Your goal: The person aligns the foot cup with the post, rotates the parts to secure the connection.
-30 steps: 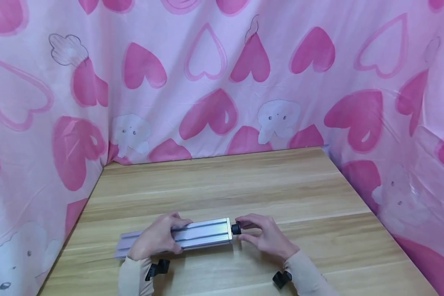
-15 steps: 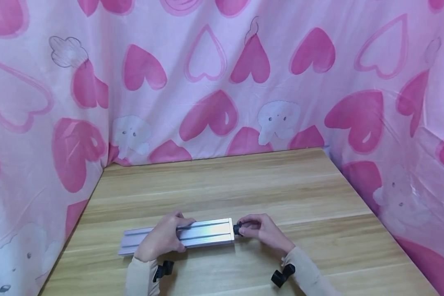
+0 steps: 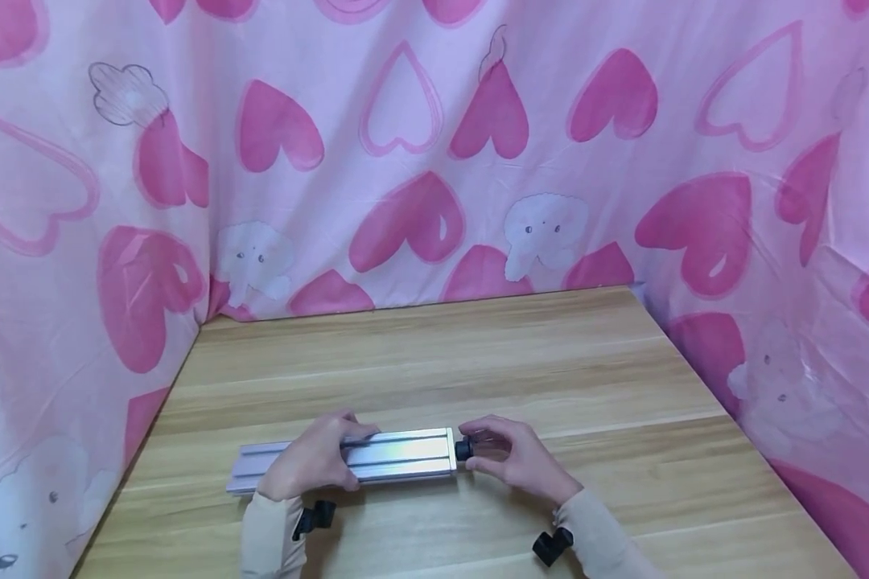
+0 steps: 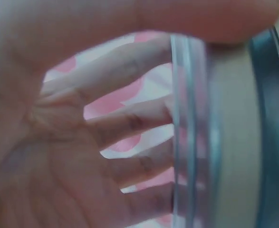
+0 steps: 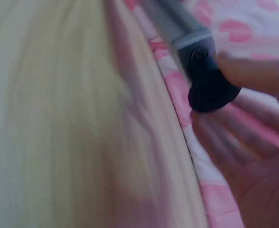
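Note:
A long, grooved silver aluminium rail (image 3: 405, 454) lies crosswise over the near part of the table, a square plate on its right end. My left hand (image 3: 315, 458) grips it near the middle, thumb on the near side and fingers on the far side. In the left wrist view the fingertips (image 4: 160, 109) meet the rail's edge. From the end plate sticks out a round black knob (image 3: 464, 449). Thumb and fingers of my right hand (image 3: 517, 458) pinch this knob; in the right wrist view the flared black knob (image 5: 210, 92) sits between them.
The wood-grain table (image 3: 434, 362) stretches away behind the rail. Pink heart-print cloth (image 3: 420, 217) hangs along the back and both sides. A black wrist camera (image 3: 553, 547) sits by the right cuff, and another black camera (image 3: 315, 516) by the left.
The right-hand fingers closed round the knob half a second ago and are now spread wider about it. The rail shifted slightly right, then a little back left, with the left hand on it.

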Demonstrator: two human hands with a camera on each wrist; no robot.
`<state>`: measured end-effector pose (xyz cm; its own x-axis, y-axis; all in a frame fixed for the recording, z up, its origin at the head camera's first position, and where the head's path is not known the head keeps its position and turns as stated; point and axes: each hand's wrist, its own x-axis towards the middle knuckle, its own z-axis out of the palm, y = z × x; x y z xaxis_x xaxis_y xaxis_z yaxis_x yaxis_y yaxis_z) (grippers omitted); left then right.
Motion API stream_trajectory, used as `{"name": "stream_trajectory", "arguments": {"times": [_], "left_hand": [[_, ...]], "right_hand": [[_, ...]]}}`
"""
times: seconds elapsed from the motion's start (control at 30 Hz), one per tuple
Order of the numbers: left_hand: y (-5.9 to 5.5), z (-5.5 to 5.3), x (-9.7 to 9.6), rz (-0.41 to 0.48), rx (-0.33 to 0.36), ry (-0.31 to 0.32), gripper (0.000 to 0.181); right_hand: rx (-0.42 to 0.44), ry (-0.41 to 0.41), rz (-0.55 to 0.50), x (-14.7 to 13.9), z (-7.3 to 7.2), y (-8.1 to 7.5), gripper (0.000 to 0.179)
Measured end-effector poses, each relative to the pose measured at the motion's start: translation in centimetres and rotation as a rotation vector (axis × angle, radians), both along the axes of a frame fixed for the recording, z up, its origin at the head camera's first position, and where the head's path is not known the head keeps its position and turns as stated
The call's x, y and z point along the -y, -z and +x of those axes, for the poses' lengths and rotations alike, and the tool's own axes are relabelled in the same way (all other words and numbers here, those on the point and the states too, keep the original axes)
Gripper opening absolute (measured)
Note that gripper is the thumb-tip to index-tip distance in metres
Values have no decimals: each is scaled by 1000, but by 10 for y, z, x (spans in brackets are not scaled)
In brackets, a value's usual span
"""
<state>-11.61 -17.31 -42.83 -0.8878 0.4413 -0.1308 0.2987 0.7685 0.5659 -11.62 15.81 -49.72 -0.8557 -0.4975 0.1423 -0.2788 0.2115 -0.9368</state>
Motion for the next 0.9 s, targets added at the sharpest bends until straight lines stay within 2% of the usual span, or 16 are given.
{"name": "stream_trajectory", "arguments": {"times": [0.13,0.23,0.27,0.33,0.47,0.63,0.77,0.9], "left_hand": [[3,-5,7,34,7,52,75],[8,-8,10,49,-2,68,76],[9,-9,10,47,2,64,76],[10,-10,9,29,12,44,77],[9,-12,2,-10,26,6,77],[9,-13,-6,-53,-34,16,79],[9,-17,-11,-54,-42,4,79],[12,-22,-14,-52,-56,7,78]], "right_hand": [[-230,-11,43,2,1,0,49],[-322,23,97,4,1,-1,50],[-327,33,114,4,0,-1,50],[-304,46,137,5,-2,-1,50],[-203,40,130,3,-6,-2,50],[-99,23,127,-1,-14,-2,49],[-6,32,117,-2,-22,0,48],[49,63,105,-3,-26,-1,47]]}}
